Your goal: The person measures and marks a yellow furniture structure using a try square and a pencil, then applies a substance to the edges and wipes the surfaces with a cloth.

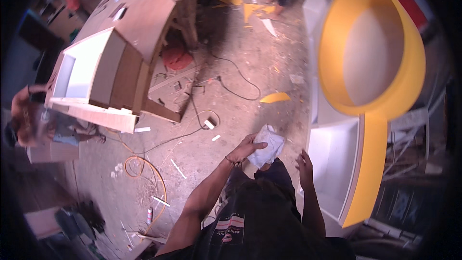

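On my feed, the left grip (pixel 246 149) pinches the crumpled white cloth (pixel 270 145) — the right grip (pixel 304 167), fingers loosely spread, hangs apart, rightward of the cloth, near the white cabinet (pixel 332 156).

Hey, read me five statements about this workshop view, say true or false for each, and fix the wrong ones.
1. The left hand holds a crumpled white bundle. True.
2. The right hand grips the bundle too. False: the right hand is apart from it.
3. A large round yellow piece stands at the picture's right. True.
4. The orange hose lies on a tabletop. False: the orange hose is on the floor.
5. Another person is at the picture's left. True.
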A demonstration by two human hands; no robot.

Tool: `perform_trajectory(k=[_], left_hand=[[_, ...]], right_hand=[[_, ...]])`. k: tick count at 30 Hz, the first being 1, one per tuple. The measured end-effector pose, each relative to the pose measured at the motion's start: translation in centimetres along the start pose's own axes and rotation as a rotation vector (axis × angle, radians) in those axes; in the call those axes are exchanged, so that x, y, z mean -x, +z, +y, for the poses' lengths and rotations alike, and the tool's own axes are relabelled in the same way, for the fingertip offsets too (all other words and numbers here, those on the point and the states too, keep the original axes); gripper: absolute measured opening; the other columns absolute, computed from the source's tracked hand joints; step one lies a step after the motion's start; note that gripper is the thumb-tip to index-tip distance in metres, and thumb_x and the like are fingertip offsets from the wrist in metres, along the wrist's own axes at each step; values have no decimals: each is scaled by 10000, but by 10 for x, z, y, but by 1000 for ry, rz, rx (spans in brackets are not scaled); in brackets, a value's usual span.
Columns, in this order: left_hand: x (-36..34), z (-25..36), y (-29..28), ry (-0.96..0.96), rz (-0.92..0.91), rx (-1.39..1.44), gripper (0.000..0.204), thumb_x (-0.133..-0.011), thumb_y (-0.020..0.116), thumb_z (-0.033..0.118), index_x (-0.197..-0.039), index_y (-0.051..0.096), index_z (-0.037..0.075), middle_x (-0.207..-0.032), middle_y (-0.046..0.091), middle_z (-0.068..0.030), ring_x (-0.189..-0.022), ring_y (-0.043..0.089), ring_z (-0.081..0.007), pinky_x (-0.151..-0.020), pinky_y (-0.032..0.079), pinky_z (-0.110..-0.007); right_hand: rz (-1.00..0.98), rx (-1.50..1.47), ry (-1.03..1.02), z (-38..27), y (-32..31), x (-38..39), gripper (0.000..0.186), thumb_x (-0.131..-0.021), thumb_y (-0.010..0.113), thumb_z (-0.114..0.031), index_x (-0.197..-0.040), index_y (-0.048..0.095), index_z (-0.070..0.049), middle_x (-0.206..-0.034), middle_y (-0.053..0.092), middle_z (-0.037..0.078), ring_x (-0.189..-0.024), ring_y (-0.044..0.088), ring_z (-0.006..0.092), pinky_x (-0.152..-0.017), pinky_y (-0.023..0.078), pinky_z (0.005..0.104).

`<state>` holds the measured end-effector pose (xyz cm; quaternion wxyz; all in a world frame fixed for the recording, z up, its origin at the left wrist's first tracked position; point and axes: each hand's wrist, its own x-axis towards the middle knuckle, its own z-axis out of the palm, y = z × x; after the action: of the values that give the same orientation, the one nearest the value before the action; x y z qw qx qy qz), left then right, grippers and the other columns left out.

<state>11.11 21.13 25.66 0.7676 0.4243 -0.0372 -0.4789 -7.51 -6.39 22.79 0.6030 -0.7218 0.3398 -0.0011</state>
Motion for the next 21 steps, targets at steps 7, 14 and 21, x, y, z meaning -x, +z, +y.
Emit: perform_trajectory(k=[7,14,21], left_hand=[[19,43,-76,100,324,250,417,-948,731,110,-1323,606,-22,-1132,734,-106,-990,722,-199,-899,585,-356],[-62,112,-139,256,454,431,470,-970,687,68,-1411,532,15,-1278,679,-119,-1129,692,-236,-982,570,-397],[-107,315,-231,421,636,231,457,-1025,587,180,-1440,484,19,-1253,673,-123,-1072,701,-276,-930,599,-459]], right_hand=[[-472,1311,6,191,-63,-30,388,-1024,533,-415,-1036,734,-83,-903,734,174,-846,712,341,-759,538,476],[-540,1173,370,172,5,-173,338,-1008,540,-375,-1020,730,-95,-905,738,184,-850,720,382,-744,554,523],[-502,1269,-336,-7,122,-464,261,-945,605,-334,-950,691,-88,-801,704,183,-796,718,394,-702,553,561]])
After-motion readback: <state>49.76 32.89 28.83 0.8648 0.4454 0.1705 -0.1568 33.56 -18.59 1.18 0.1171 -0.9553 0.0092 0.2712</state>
